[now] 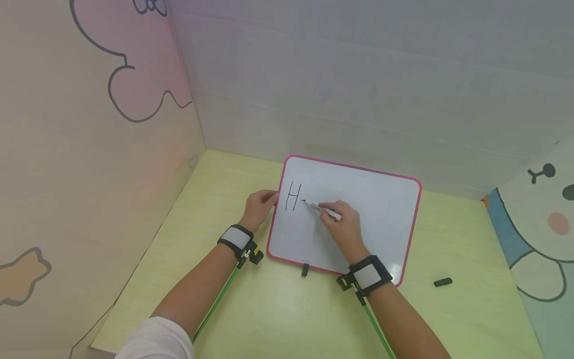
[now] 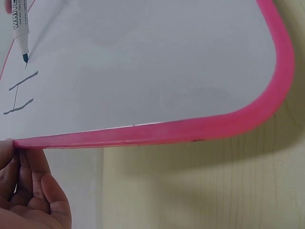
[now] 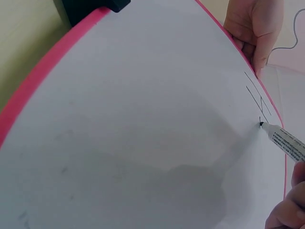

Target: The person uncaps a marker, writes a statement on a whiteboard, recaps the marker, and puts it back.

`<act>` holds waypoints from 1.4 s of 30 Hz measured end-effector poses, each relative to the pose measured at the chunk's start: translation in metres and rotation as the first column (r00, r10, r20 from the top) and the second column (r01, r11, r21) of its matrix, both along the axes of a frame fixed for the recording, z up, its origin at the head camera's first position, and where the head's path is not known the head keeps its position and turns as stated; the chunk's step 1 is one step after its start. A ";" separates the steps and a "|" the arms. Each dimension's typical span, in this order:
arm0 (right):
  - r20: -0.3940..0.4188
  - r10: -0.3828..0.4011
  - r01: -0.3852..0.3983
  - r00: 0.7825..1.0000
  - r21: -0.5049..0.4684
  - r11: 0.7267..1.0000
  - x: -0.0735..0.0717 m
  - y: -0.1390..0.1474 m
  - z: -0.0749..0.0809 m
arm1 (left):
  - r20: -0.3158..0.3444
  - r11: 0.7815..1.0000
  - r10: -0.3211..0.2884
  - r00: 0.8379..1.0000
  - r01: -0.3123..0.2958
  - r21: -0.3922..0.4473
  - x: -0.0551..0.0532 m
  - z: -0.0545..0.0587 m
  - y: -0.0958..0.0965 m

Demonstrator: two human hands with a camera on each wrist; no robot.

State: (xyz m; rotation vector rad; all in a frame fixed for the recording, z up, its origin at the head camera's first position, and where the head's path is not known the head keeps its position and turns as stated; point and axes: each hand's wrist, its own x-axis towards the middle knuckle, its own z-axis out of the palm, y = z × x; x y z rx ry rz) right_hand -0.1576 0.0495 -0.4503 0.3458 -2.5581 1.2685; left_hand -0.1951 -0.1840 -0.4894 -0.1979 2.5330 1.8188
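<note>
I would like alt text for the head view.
A right hand holds a slim white marker to a pink-framed rectangular whiteboard, beside a handwritten black letter H. The left hand holds the board's left edge.

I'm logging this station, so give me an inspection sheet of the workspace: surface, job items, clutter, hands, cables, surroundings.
Surface: pale yellow wood-grain table.
Job items: pink-framed whiteboard bearing a letter H and a short stroke; uncapped whiteboard marker, tip at that stroke.
Clutter: small black object on the table at right; black piece at the whiteboard's lower edge.
Hands: left hand grips the whiteboard's left edge; right hand holds the whiteboard marker.
Cables: green cord at each wrist band; thin dark line at lower left, possibly a cable.
Surroundings: pale walls with cartoon drawings.
</note>
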 end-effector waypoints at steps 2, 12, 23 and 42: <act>-0.004 -0.002 0.002 1.000 -0.008 1.000 0.000 0.001 0.000 | 0.005 1.000 -0.001 1.000 0.001 -0.002 0.000 0.000 -0.001; -0.035 -0.010 0.009 0.999 -0.009 1.000 -0.002 0.003 0.002 | 0.011 1.000 -0.002 1.000 0.002 -0.002 -0.002 -0.003 -0.002; -0.034 -0.017 0.017 0.999 -0.001 1.000 -0.003 0.001 0.002 | 0.013 1.000 0.002 1.000 -0.002 -0.012 -0.001 -0.003 -0.001; -0.014 -0.003 0.003 1.000 0.010 1.000 -0.003 -0.003 0.003 | 0.008 1.000 0.011 1.000 -0.011 0.011 0.000 -0.003 0.000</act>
